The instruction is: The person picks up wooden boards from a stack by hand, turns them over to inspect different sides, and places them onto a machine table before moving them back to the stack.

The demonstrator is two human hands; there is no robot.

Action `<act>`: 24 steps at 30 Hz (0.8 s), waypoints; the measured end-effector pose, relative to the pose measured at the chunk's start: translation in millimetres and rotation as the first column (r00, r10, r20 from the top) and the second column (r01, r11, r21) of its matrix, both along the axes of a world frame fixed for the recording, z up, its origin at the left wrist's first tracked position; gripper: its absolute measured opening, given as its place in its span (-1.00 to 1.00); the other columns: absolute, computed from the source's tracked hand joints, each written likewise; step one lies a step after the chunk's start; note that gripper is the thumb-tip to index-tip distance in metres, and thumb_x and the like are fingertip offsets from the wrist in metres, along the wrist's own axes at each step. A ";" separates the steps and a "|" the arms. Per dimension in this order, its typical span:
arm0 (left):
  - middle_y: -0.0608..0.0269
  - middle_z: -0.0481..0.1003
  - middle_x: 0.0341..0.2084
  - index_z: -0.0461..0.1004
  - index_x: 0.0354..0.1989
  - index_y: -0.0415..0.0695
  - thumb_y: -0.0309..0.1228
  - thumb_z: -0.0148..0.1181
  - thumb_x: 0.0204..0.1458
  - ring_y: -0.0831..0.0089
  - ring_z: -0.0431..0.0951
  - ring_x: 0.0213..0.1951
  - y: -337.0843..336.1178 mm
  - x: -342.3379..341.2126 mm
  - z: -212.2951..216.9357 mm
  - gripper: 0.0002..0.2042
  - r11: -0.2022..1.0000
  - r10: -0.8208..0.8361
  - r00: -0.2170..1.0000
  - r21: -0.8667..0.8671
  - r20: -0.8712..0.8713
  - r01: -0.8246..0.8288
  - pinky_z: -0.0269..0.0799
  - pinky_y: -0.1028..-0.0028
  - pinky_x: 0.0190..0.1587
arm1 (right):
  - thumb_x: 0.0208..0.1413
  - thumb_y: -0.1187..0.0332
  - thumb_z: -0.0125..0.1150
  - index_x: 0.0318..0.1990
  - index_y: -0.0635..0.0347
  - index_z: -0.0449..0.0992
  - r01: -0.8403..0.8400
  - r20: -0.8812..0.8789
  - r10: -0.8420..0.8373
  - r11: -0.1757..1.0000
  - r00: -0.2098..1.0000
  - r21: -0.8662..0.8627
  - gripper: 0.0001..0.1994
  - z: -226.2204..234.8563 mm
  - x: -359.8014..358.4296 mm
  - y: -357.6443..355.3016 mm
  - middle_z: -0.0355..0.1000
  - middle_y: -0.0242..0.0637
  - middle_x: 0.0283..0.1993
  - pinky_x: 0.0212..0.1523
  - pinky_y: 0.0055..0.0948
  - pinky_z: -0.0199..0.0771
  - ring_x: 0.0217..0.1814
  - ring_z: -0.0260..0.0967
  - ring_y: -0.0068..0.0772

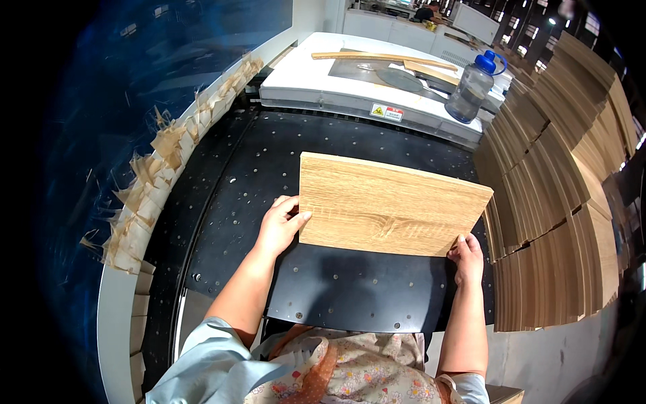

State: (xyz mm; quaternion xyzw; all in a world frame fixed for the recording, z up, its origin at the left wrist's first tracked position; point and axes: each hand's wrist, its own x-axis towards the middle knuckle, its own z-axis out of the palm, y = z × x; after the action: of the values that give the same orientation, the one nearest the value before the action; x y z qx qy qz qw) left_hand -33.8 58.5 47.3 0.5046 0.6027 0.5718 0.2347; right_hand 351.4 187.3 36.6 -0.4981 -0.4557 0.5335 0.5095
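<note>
A rectangular wood-grain board is held up in front of me, its broad face tilted toward me, above a black machine table dotted with small round holes or studs. My left hand grips the board's left edge, thumb on the face and fingers behind. At the lower right corner, my right hand pinches the board with its thumb in front. The fingers behind the board are partly hidden.
Tall stacks of boards rise along the right side. On the left, ragged tape scraps cling to a rail beside a blue panel. A white machine top at the back carries wood strips and a blue-capped water bottle.
</note>
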 end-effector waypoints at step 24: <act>0.08 0.28 0.09 0.04 0.22 -0.33 -0.59 0.00 0.03 0.37 0.27 0.12 9.2 -2.0 -19.1 -0.46 0.940 -0.339 0.829 0.127 0.446 0.316 0.09 0.42 0.18 | 0.12 0.52 -0.10 -0.02 0.29 0.37 -0.079 -0.084 0.067 0.987 0.994 -0.142 -0.73 19.2 6.0 2.1 0.34 -0.42 -0.49 -0.37 -0.58 0.34 -0.49 0.26 -0.59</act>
State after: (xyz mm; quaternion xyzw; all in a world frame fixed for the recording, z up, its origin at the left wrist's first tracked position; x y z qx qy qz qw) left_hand -35.9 67.7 28.2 0.4556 0.4202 0.6406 0.4533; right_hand 357.4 189.4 55.8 -0.4954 -0.4133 0.6027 0.4695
